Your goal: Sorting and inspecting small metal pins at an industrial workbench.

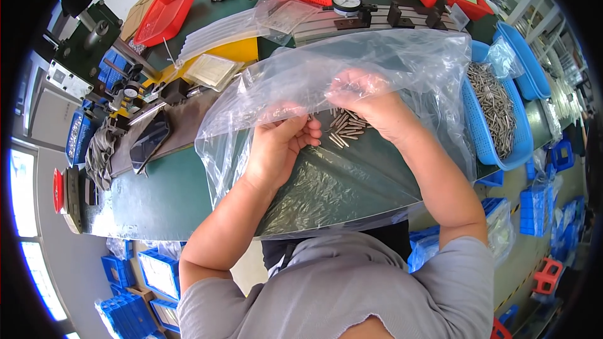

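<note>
A large clear plastic bag (433, 75) lies spread over the green table, and both my hands reach in under its upper film. Inside it a small heap of metal pins (347, 127) rests between my hands. My left hand (286, 141) is just left of the heap, with thumb and fingers curled together; what they hold, if anything, I cannot make out. Directly above the heap, my right hand (364, 93) bends over with its fingers closed, blurred by the film across them. Its fingertips are partly hidden.
At the right stands a blue basket (496, 156) full of metal pins. Red baskets (168, 16) line the back, near a dial gauge (347, 4) on a rail. To the left are a phone-like dark slab (151, 139) and a stand-mounted gauge (130, 91).
</note>
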Tool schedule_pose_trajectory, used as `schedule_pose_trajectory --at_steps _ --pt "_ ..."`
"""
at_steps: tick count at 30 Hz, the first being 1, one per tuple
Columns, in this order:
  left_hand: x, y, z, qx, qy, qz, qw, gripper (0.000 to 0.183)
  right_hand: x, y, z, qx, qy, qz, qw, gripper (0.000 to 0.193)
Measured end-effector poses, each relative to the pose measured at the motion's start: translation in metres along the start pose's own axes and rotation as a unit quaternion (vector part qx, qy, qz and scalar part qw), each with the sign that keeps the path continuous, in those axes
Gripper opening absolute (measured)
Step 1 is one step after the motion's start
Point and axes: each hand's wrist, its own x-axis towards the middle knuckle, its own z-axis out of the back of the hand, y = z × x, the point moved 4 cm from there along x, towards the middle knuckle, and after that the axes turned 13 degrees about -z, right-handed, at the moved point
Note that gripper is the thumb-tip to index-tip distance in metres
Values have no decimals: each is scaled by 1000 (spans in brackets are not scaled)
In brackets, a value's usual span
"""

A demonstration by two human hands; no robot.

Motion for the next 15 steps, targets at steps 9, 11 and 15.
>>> schedule_pose_trajectory --at_steps 9,11,15 --pt "-1 1 -1 -11 9 10 1000 12 -2 2 -9 -85 -5 14 996 18" --pt "-1 1 0 -8 6 11 1000 12 -3 1 -10 -79 3 -5 997 18" --pt "0 1 -1 -13 8 3 1000 13 -5 4 -14 -92 -4 21 996 17"
